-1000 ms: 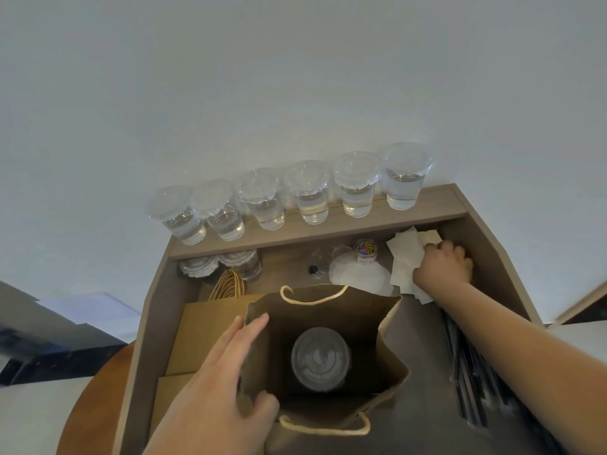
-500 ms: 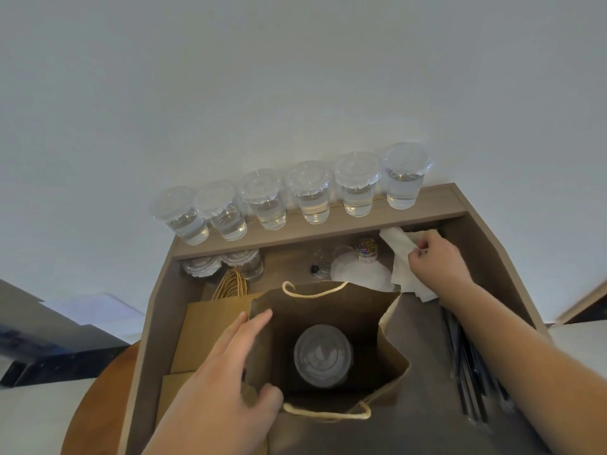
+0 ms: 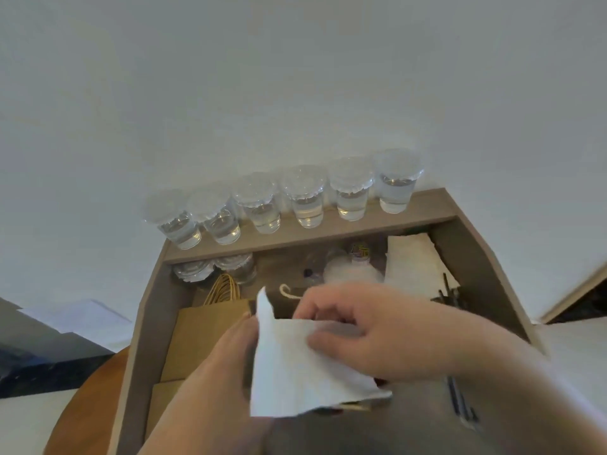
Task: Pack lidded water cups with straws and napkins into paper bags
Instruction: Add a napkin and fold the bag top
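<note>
My right hand (image 3: 371, 326) pinches a white napkin (image 3: 295, 366) and holds it over the open brown paper bag (image 3: 289, 295), hiding most of the bag and the lidded cup inside. My left hand (image 3: 216, 372) is at the bag's left edge, partly behind the napkin; its grip is hidden. Several lidded water cups (image 3: 305, 201) stand in a row on the shelf at the back. A pile of napkins (image 3: 414, 261) lies at the back right, with dark straws (image 3: 450, 295) beside it.
Flat paper bags (image 3: 203, 336) lie stacked at the left of the wooden tray (image 3: 486, 264). Spare lids (image 3: 193, 270) and small items sit under the shelf. A round wooden table edge (image 3: 85, 402) shows lower left.
My right hand lifted one napkin off the pile at the back right and carried it left and toward me, over the bag. My left hand stayed at the bag's left edge.
</note>
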Demonstrator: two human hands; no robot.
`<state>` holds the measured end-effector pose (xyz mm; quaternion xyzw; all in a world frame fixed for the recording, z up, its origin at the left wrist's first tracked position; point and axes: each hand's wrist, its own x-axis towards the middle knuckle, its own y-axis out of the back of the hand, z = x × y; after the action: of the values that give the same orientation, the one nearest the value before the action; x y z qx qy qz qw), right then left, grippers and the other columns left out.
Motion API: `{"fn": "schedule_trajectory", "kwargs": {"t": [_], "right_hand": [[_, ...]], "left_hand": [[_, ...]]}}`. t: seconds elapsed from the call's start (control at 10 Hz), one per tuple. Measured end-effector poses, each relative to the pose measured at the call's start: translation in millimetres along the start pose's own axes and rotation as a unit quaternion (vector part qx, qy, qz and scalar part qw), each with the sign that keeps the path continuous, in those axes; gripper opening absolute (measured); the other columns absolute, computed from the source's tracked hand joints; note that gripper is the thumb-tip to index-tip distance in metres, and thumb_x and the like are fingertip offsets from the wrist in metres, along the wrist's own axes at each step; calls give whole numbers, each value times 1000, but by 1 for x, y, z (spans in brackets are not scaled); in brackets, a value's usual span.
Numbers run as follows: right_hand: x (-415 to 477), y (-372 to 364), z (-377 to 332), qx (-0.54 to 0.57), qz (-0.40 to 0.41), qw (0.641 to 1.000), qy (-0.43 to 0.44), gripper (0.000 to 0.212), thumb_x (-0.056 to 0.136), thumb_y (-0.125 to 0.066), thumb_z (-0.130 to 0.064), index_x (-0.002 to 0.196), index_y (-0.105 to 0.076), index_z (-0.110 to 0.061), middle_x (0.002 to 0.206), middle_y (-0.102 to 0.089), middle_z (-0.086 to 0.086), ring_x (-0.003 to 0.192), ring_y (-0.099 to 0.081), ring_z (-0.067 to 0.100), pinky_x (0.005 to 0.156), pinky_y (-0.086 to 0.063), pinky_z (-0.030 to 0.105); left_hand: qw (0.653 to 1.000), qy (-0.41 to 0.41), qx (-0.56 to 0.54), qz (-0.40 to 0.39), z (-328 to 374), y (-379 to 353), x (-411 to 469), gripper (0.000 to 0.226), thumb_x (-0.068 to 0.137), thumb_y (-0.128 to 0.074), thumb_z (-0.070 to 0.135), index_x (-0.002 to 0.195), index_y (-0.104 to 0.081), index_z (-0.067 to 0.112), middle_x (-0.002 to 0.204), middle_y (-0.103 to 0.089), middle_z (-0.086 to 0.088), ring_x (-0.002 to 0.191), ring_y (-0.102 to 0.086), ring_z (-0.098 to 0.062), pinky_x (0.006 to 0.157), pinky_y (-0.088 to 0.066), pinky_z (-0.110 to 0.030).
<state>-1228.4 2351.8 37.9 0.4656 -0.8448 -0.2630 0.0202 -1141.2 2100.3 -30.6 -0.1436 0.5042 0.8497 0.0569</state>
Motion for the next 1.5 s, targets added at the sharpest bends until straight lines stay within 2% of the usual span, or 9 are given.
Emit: {"fn": "schedule_trajectory", "kwargs": {"t": [0.1,0.4,0.5,0.7,0.8,1.0,1.1,1.2,1.5], "right_hand": [[42,-25,26,-236,-8,963,-129,30,109,-54,-23,132,-64,-39,113,-67,-12,93,-61,4,72,-44,19],[55,-30,25,-311,77,945,-60,65,108,-54,-31,162,-24,-49,160,-45,-7,148,-42,18,121,-41,43],[20,-20,8,-211,194,958,27,47,107,-46,-39,151,-45,-53,143,-53,-33,130,-52,-7,109,-45,21],[-39,-22,77,121,382,916,-21,40,110,-43,-11,102,-75,-33,101,-73,0,101,-69,20,93,-54,50],[-53,-55,154,261,328,898,-133,41,75,-57,-10,109,-75,-26,114,-72,6,116,-68,27,99,-53,55],[-30,-129,225,111,206,931,-279,49,77,-76,-53,121,-58,-63,119,-65,-34,115,-67,-5,102,-59,34],[-18,-143,227,54,234,932,-272,46,77,-75,-56,121,-64,-48,120,-66,-26,112,-64,-8,105,-56,33],[-14,-135,205,44,253,934,-248,42,78,-73,-50,119,-62,-51,122,-61,-28,115,-57,-17,105,-47,14],[-19,-90,147,12,235,954,-187,45,89,-72,-35,106,-55,-73,110,-63,-41,105,-61,-19,89,-51,8]], "left_hand": [[996,-61,-44,57,4,1,-7,87,80,-72,50,149,-21,70,152,-39,39,144,-41,6,115,-45,-26],[994,-79,-66,33,5,14,-6,91,79,-66,54,143,-7,80,150,-41,38,123,-57,4,105,-50,-25],[991,-84,-93,51,-10,9,2,92,79,-65,57,141,-3,84,128,-58,30,86,-69,2,77,-58,-26],[954,-100,-280,32,-57,-16,12,124,57,-86,81,153,-10,70,151,-39,46,120,-68,0,94,-58,-24],[961,-40,-270,-35,-72,-32,26,100,39,-101,68,123,-47,67,125,-66,38,108,-73,3,93,-59,-23],[988,75,-106,-84,-93,-99,58,99,60,-83,73,144,-56,30,137,-59,18,134,-57,-9,122,-33,-26],[984,103,-95,-106,-96,-108,63,79,58,-80,75,122,-67,29,105,-72,17,99,-70,-2,105,-48,-17],[994,57,-71,-61,-93,-106,76,115,64,-82,75,161,-34,37,154,-51,12,144,-49,-11,118,-28,-20],[994,-70,-65,-44,-57,-32,57,41,72,-84,65,105,-58,68,124,-64,26,122,-58,8,95,-38,-1]]}}
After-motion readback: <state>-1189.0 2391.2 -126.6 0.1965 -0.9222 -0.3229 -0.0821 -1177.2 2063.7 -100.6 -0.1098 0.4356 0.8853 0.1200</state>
